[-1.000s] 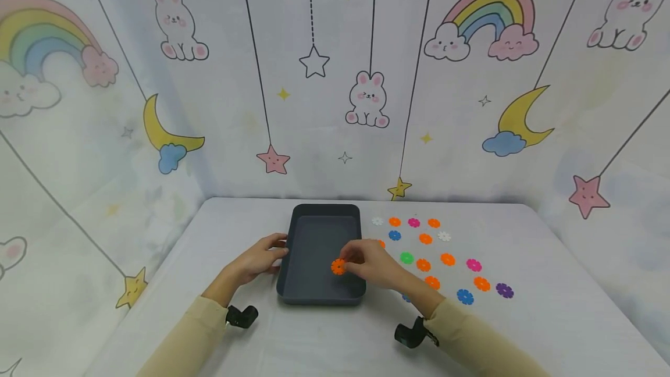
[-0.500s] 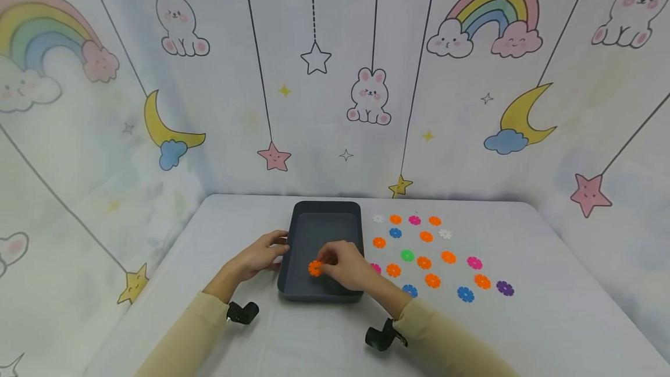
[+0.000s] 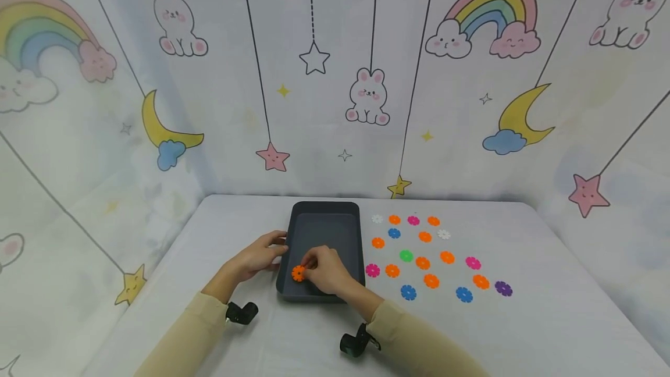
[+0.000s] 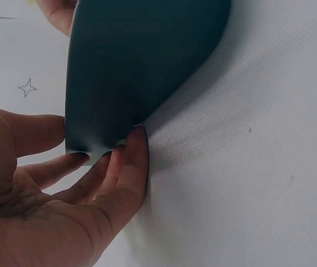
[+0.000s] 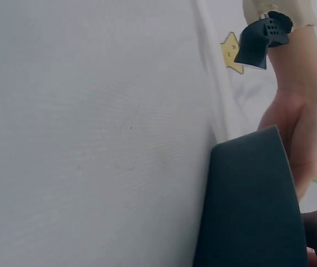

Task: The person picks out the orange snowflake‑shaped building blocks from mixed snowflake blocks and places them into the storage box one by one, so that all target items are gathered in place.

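Note:
A dark grey rectangular tray (image 3: 330, 231) lies on the white table. My left hand (image 3: 259, 258) rests at its left side. In the left wrist view, the fingertips of the left hand (image 4: 92, 194) touch the outer wall of the tray (image 4: 142, 72), and the thumb meets its rim. My right hand (image 3: 327, 271) is over the tray's near part and pinches an orange flower-shaped plastic disc (image 3: 298, 274) near the near left corner. The right wrist view shows mostly the outer wall of the tray (image 5: 250, 200); the disc is hidden there.
Right of the tray lie several flower-shaped discs: orange, a green disc (image 3: 406, 256), a purple disc (image 3: 503, 288), pink, blue and white ones. Behind the white table (image 3: 230, 214) hangs a cloth backdrop (image 3: 324, 109) printed with rabbits, stars, moons and rainbows.
My right hand has moved left across the tray with the orange disc, from the tray's right half to its near left corner. My left hand has stayed at the left side.

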Available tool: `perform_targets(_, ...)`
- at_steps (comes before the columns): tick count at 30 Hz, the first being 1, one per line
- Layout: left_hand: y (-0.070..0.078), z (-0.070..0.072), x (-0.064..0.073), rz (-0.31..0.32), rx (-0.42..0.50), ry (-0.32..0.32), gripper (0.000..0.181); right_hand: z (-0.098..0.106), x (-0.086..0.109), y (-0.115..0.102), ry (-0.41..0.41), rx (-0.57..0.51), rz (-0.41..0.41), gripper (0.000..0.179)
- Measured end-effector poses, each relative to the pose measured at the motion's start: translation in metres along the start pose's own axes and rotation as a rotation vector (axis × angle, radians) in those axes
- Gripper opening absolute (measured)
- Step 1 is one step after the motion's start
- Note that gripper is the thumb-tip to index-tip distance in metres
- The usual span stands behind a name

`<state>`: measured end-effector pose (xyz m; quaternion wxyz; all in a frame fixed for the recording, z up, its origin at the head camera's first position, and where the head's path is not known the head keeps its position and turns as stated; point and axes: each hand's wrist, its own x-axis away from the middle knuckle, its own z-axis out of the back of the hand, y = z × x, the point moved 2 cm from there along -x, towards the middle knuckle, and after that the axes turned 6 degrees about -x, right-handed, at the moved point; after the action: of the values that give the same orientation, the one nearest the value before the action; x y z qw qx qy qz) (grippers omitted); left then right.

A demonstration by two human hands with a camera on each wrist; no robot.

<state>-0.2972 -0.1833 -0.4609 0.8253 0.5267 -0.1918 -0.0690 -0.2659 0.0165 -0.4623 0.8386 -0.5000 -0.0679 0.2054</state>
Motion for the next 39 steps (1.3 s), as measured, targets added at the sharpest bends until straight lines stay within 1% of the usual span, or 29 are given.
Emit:
perform_targets(5,0.001,0.000,0.000,-0.007,0.007,-0.008,0.052,-0.004,-0.005,-0.001,0.010,0.026,-0.010,0.012)
perform_targets(11,0.000,-0.001,0.000,-0.001,0.004,-0.007,0.052,-0.006,-0.005,-0.003,0.015,0.031,-0.002,0.014)
perform_targets(15,0.001,-0.001,0.000,0.003,-0.002,-0.009,0.052,-0.008,-0.006,0.000,0.019,0.063,-0.005,0.014)
perform_targets(21,0.003,0.002,-0.001,0.002,-0.007,-0.012,0.052,-0.008,-0.009,-0.001,0.005,0.097,0.000,0.016)
perform_targets(25,0.004,0.004,-0.001,0.000,-0.010,-0.010,0.052,-0.006,-0.010,-0.002,-0.010,0.146,0.016,0.020)
perform_targets(28,0.004,0.005,-0.001,0.000,-0.014,-0.005,0.052,-0.002,-0.008,-0.005,-0.031,0.165,0.035,0.027)
perform_targets(32,0.004,0.005,0.000,-0.004,-0.008,-0.005,0.051,0.011,0.003,-0.007,-0.083,0.143,0.053,0.034)
perform_targets(35,0.003,0.003,0.000,-0.005,-0.001,-0.012,0.051,0.023,0.013,-0.007,-0.115,0.145,0.065,0.034)
perform_targets(39,0.002,0.001,0.001,0.003,-0.012,-0.012,0.051,0.040,0.024,-0.004,-0.138,0.177,0.104,0.033)
